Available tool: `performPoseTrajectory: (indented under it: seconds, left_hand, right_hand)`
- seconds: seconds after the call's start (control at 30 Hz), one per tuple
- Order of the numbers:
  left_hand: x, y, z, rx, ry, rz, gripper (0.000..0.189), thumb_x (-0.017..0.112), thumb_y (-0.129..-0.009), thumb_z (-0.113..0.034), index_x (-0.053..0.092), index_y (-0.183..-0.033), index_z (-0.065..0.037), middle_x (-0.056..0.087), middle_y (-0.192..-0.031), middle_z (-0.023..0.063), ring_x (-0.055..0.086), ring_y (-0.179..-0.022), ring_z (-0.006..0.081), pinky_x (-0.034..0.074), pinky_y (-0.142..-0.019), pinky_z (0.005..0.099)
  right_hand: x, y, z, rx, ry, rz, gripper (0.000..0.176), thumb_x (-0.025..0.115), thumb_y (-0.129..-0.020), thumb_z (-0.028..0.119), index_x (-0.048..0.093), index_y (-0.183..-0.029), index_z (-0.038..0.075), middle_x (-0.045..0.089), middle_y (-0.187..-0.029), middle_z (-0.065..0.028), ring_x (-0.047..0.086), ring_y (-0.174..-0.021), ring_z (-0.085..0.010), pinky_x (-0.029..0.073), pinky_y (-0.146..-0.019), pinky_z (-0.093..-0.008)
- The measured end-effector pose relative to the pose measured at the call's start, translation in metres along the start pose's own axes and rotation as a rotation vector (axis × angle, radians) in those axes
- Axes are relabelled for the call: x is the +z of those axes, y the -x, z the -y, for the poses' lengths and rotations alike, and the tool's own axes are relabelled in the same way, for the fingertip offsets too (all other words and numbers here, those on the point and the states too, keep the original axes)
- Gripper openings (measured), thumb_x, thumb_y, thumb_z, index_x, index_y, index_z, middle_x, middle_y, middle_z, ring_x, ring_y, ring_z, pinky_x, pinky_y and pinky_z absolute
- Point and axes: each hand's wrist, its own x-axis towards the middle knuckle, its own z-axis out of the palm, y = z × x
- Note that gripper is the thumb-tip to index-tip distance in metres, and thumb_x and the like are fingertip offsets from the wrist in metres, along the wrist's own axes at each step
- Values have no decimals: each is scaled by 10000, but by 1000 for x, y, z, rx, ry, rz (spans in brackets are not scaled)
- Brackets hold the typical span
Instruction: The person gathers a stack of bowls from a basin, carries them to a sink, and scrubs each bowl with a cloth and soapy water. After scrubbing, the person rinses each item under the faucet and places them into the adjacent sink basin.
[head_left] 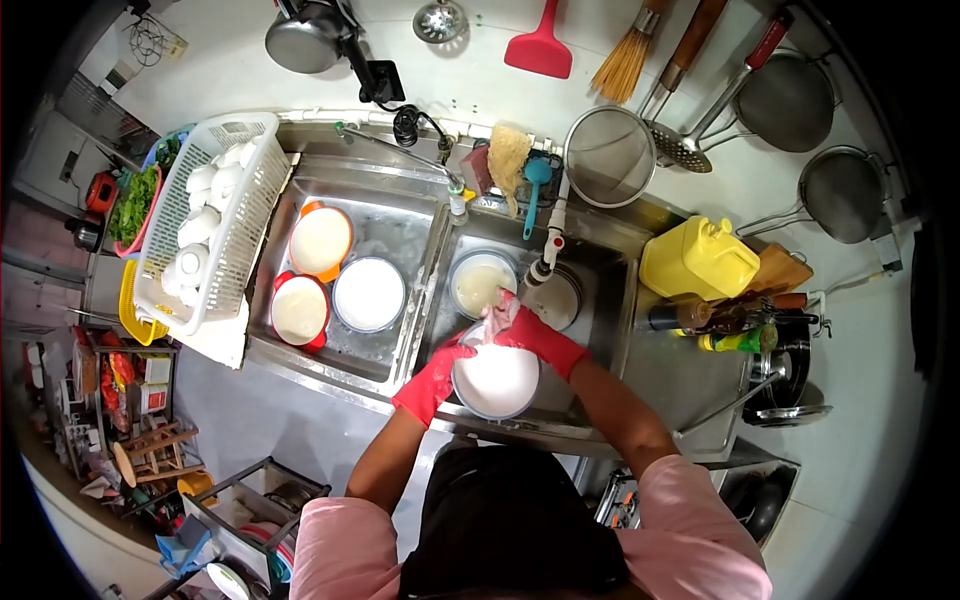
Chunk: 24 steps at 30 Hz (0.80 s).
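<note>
Over the right sink basin, my left hand, in a red rubber glove, grips the left rim of a white bowl tilted toward me. My right hand, gloved the same way, is closed on a crumpled, wet, pinkish cloth against the bowl's far rim. Whether it is a cloth or a soft scrubber is hard to make out. Just beyond stands a round bowl with cloudy liquid in it. Beside that, under the tap, another round vessel is partly hidden by my right glove and the spout.
The left basin holds an orange pot, a red pot and a white bowl. A white basket of white dishes stands at left. Right of the sink are a yellow jug and several bottles. Strainers hang on the wall.
</note>
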Motion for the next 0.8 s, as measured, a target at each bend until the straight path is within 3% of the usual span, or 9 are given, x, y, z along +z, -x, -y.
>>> performPoseTrajectory:
  seconds: [0.07, 0.23, 0.3, 0.4, 0.5, 0.6, 0.7, 0.73, 0.8]
  left_hand:
    - [12, 4, -7, 17, -34, 46, 706, 562, -713, -15, 458, -1412, -7, 575, -1292, 153, 580, -1144, 277, 457, -1000, 370]
    - [-1, -8, -2, 310, 177, 4, 734, 558, -653, -33, 474, -1381, 13, 563, -1287, 185, 561, -1166, 322, 466, -1009, 410]
    - [3, -17, 11, 525, 95, -187, 747, 546, -658, -32, 457, -1399, 3, 553, -1304, 181, 558, -1172, 307, 449, -1016, 390]
    - [12, -43, 47, 849, -31, -488, 767, 529, -666, -31, 432, -1426, -12, 538, -1330, 175, 554, -1181, 286, 425, -1026, 359]
    - [-10, -65, 60, 799, -225, -649, 635, 482, -762, 64, 459, -1396, 25, 542, -1349, 166, 532, -1204, 259, 403, -1035, 343]
    - [-32, -62, 10, 627, -673, -427, 415, 593, -865, 21, 571, -1279, 29, 648, -1175, 178, 615, -1046, 236, 480, -923, 317]
    - [-44, -82, 49, 766, -550, -698, 402, 645, -856, -38, 580, -1243, 52, 670, -1096, 155, 627, -968, 232, 498, -868, 330]
    - [-41, -95, 90, 886, -689, -1132, 416, 669, -827, -63, 583, -1217, 55, 667, -1101, 154, 630, -984, 241, 495, -888, 355]
    - [-49, -113, 135, 933, -291, -1089, 363, 666, -845, -81, 598, -1180, 41, 669, -1064, 131, 631, -952, 223, 501, -855, 356]
  right_hand:
    - [-17, -11, 4, 109, 364, 201, 639, 753, -701, 177, 499, -1274, 52, 635, -1070, -166, 626, -1042, -256, 501, -888, -355]
    - [-27, 2, -10, 517, -85, 138, 488, 774, -703, 280, 626, -1110, 55, 667, -1069, -177, 616, -1075, -290, 472, -948, -371]
    - [-19, 33, -73, 356, -532, 72, 584, 806, -674, 326, 595, -1133, 33, 674, -1075, -155, 597, -1111, -281, 440, -997, -379]
    - [23, 59, -75, -579, 834, -181, 721, 828, -670, 361, 520, -1202, -17, 670, -1084, -111, 574, -1128, -239, 401, -1045, -380]
    - [3, 52, -119, -219, 631, -86, 741, 797, -722, 331, 447, -1276, -14, 646, -1040, -75, 582, -1034, -231, 430, -962, -383]
    - [-18, 31, -87, 467, -530, -337, 714, 722, -812, 188, 343, -1398, 42, 601, -960, -47, 590, -846, -200, 511, -739, -358]
    - [15, 36, -105, 279, -505, -606, 794, 650, -836, 48, 230, -1508, 102, 584, -866, -31, 578, -631, -186, 497, -527, -307]
    - [29, 36, -95, 261, -505, -690, 788, 655, -824, 46, 259, -1501, 119, 591, -866, -41, 588, -633, -189, 482, -517, -288]
    - [38, 32, -90, 343, -290, -711, 761, 661, -812, 54, 315, -1485, 139, 608, -875, -72, 606, -635, -210, 482, -512, -281]
